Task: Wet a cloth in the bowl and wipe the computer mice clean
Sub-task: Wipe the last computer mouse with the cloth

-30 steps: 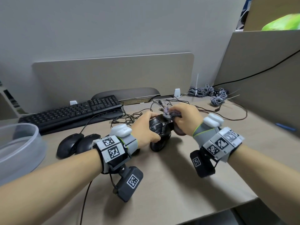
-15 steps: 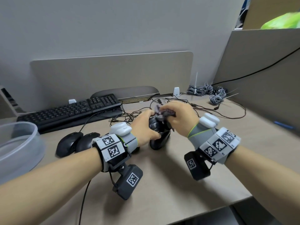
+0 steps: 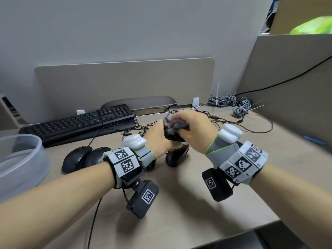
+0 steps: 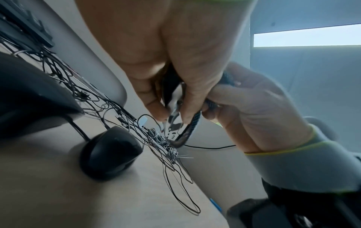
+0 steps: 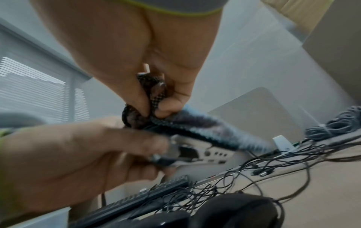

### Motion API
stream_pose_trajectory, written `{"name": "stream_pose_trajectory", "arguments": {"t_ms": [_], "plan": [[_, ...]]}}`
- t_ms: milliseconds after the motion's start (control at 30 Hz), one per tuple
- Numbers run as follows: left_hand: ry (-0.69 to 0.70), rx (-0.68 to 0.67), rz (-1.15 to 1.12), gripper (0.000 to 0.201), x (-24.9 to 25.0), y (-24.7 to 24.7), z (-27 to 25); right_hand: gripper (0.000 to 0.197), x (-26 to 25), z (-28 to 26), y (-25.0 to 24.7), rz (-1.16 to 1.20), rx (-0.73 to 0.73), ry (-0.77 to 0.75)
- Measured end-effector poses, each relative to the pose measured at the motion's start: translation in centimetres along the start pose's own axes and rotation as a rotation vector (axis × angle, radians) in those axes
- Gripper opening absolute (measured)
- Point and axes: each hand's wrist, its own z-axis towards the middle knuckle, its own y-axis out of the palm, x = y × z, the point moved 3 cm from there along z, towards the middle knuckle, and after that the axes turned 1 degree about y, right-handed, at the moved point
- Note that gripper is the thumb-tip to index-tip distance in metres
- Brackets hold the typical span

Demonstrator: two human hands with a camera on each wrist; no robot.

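Fingers (image 4: 156, 98) of the left hand (image 3: 159, 141) are curled around a black mouse (image 3: 173, 136) held above the counter (image 3: 179, 203). Fingers (image 5: 170, 106) of the right hand (image 3: 195, 130) pinch a dark mesh-textured cloth (image 3: 175, 124) bunched on top of that mouse.

At far left, a translucent bowl (image 3: 21, 159) stands on the counter; its contents cannot be determined. To its right, two black mice (image 3: 84, 159) lie side by side in front of a black keyboard (image 3: 79, 124). Another black mouse (image 3: 176, 157) rests on the counter directly below the hands.

The head view hides the held mouse's underside. The wrist views expose it: a pale label with dark markings (image 5: 203, 152), the cloth draped along its upper edge. Tangled cables (image 3: 224, 121) lie at the back right.
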Motion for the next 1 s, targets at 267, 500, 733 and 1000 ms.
{"name": "stream_pose_trajectory", "arguments": {"t_ms": [267, 500, 733, 1000], "plan": [[0.06, 0.052, 0.174, 0.046, -0.5, -0.3, -0.4, 0.041, 1.9, -0.1, 0.2, -0.057, -0.047, -0.005], [0.084, 0.019, 0.228, 0.035, 0.0, -0.7, -0.3, 0.046, 0.7, -2.1, 0.5, 0.024, -0.078, -0.129], [0.107, -0.068, 0.292, 0.026, 1.8, 0.5, -0.4, 0.05, 0.4, -0.4, 0.1, -0.007, 0.031, -0.083], [0.062, 0.013, 0.219, 0.047, -0.1, 0.3, -0.7, 0.042, 2.1, -2.7, 0.4, -0.064, -0.013, -0.064]]}}
